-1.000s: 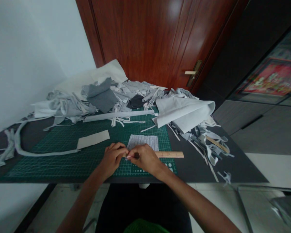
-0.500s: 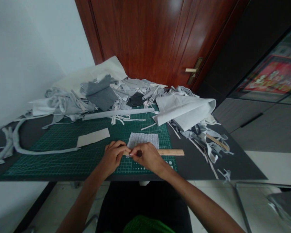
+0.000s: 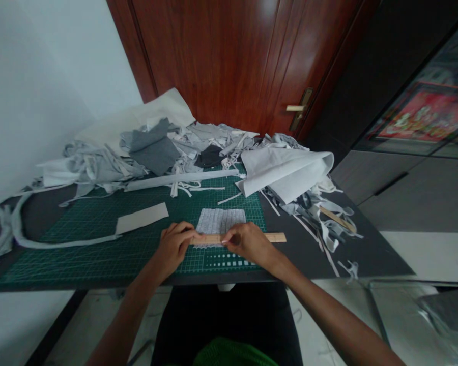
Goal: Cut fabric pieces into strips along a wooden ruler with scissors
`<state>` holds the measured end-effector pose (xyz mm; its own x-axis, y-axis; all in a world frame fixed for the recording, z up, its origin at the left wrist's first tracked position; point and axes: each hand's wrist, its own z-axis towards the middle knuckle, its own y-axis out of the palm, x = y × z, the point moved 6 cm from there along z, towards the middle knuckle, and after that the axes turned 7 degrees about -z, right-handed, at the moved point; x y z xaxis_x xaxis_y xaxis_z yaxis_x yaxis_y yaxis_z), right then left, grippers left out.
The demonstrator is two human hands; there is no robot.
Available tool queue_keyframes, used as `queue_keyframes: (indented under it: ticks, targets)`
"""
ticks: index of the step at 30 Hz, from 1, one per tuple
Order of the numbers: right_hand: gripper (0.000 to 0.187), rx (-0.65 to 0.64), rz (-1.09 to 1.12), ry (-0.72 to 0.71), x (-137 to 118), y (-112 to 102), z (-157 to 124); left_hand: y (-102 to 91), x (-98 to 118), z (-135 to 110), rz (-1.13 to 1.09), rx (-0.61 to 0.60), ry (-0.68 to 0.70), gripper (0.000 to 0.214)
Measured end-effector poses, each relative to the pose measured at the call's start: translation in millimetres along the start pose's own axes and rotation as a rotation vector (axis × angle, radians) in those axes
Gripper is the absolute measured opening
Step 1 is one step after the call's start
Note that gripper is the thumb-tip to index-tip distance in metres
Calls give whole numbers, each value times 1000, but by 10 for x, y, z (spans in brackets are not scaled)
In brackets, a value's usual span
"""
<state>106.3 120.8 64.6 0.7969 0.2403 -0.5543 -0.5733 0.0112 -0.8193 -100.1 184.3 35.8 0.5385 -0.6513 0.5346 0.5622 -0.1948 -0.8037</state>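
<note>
Your table point(image 3: 370, 249) bears the green mat point(image 3: 95, 259), with scraps point(image 3: 213, 136) heaped along the far side and a white sheet point(image 3: 282, 170) lying folded over at the right of the heap. The working area in front of you is apart from both. The ruler point(image 3: 212, 238) lies across the near part of the grey cloth point(image 3: 220, 219), its right end running past the mat onto bare table. The cloth is flat on the mat, most of it beyond the ruler; a narrow, uneven edge shows on your side.

Your left hand point(image 3: 176, 244) bears on the ruler's left end, fingers bent and close together; whether it grips or only presses cannot be told. Your right hand point(image 3: 248, 244) has thumb and forefinger curled together at the ruler; what they pinch, if anything, is too small to tell.

The step in hand appears to be work along the edge against the ruler. The next move calls for firm left pressure, so that neither ruler nor cloth slips.
</note>
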Motion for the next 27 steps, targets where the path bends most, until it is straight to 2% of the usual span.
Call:
queue_keyframes:
  ticks: [27]
  targets:
    - [13, -10, -1, 99, 524, -459, -443, 1, -39, -10, 4, -23, 13, 35]
